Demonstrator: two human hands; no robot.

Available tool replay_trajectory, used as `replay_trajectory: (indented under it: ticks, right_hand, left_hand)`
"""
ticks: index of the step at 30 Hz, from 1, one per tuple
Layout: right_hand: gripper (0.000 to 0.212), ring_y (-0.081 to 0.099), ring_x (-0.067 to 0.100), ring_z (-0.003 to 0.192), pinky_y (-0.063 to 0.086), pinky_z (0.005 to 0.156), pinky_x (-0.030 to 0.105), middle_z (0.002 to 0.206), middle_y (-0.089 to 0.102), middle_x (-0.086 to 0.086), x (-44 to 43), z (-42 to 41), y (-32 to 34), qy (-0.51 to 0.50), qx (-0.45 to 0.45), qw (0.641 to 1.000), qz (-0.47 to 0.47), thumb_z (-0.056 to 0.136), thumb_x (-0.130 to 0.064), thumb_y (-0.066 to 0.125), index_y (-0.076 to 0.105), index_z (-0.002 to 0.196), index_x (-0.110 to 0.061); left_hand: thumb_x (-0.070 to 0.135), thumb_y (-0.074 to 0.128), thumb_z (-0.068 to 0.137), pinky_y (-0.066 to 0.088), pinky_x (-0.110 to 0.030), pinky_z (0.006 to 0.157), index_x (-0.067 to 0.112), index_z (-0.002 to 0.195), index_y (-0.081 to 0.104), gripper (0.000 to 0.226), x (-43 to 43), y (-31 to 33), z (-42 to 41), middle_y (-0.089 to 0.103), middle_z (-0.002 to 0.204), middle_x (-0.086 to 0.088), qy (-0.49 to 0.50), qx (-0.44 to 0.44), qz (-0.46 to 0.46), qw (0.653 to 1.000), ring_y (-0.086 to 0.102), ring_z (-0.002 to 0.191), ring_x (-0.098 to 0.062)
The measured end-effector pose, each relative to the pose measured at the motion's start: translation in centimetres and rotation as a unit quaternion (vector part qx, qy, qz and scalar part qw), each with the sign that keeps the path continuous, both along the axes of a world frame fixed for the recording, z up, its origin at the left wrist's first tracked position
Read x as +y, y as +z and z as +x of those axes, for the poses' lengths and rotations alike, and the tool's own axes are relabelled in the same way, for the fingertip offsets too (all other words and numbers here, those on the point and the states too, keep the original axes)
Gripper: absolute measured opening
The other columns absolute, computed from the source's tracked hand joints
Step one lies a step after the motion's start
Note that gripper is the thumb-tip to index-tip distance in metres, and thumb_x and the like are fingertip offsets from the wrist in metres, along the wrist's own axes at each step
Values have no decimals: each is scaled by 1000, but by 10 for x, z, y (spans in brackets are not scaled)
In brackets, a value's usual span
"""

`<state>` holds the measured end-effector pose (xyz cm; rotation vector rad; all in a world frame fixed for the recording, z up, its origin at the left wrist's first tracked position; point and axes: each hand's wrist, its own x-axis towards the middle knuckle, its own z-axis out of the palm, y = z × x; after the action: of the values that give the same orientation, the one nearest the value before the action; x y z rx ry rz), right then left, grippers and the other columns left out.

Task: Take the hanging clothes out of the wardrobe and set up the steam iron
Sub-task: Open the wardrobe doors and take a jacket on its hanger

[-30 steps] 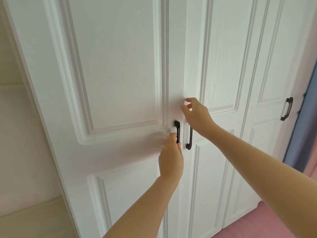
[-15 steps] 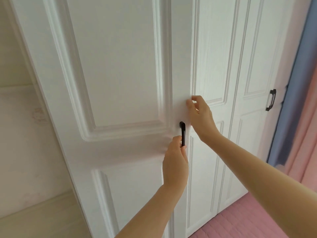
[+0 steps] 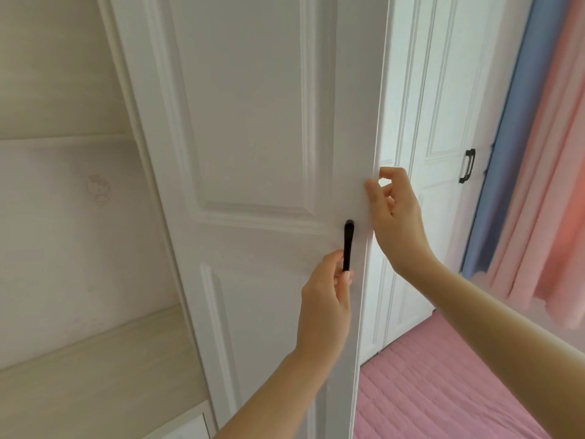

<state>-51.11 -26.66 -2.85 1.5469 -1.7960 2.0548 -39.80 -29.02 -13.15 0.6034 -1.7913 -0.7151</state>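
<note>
A white panelled wardrobe door [image 3: 253, 137] fills the middle of the view, swung part way out toward me. My left hand [image 3: 326, 305] grips the lower end of its black bar handle [image 3: 348, 245]. My right hand [image 3: 395, 220] rests on the door's free right edge above the handle, fingers curled around that edge. The wardrobe's inside is hidden behind the door; no hanging clothes and no steam iron are in view.
Further right stand more white wardrobe doors [image 3: 443, 90], one with a black handle [image 3: 468, 166]. Blue and pink curtains [image 3: 538, 153] hang at the far right. A pink quilted surface [image 3: 443, 391] lies below. Pale wood-look panelling [image 3: 63, 217] runs along the left.
The left door has swung outward toward me, its right edge moving right. The neighbouring door's handle has dropped out of sight behind it. Both hands stayed on the door.
</note>
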Motion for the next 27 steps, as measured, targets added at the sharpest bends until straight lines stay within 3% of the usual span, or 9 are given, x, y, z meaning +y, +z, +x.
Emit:
replay_trajectory:
  ticks: [6,13,18,23,27]
  right_hand:
    - [18,51,8,66,39,61,21,75,52,-4,58,66,0,17,33,999,5,97,-36,47,45,111,-26]
    - [18,54,-2,72,41,62,2,82,56,-6,102,155,3,61,84,995,11,95,-30,53,41,109,-29]
    - [18,58,0,81,45,68,10,97,58,-8,108,205,0,86,124,988,20,96,-30,53,41,109,-32]
    - [26,57,0,89,51,77,19,97,58,-11,108,235,0,139,157,977,30,95,-28,54,45,120,-28]
    - [40,55,4,103,45,88,19,119,54,-11,103,247,1,176,172,968,49,97,-27,50,39,136,-27]
  left_hand:
    - [13,47,97,50,-14,78,21,120,59,27,49,-6,71,65,95,6,22,15,-14,1000,64,88,-6]
    - [26,50,97,49,-19,84,28,125,55,28,93,-9,154,61,104,12,77,44,-1,996,60,96,-6]
    - [47,60,86,48,-18,80,32,123,52,41,100,-8,204,62,99,11,106,45,20,993,61,92,-8]
    - [41,76,74,50,-18,76,30,121,50,55,93,-6,246,62,95,9,130,25,23,991,62,86,-8]
    - [42,77,68,49,-16,78,26,121,53,60,84,-4,267,64,92,5,99,32,38,994,64,85,-11]
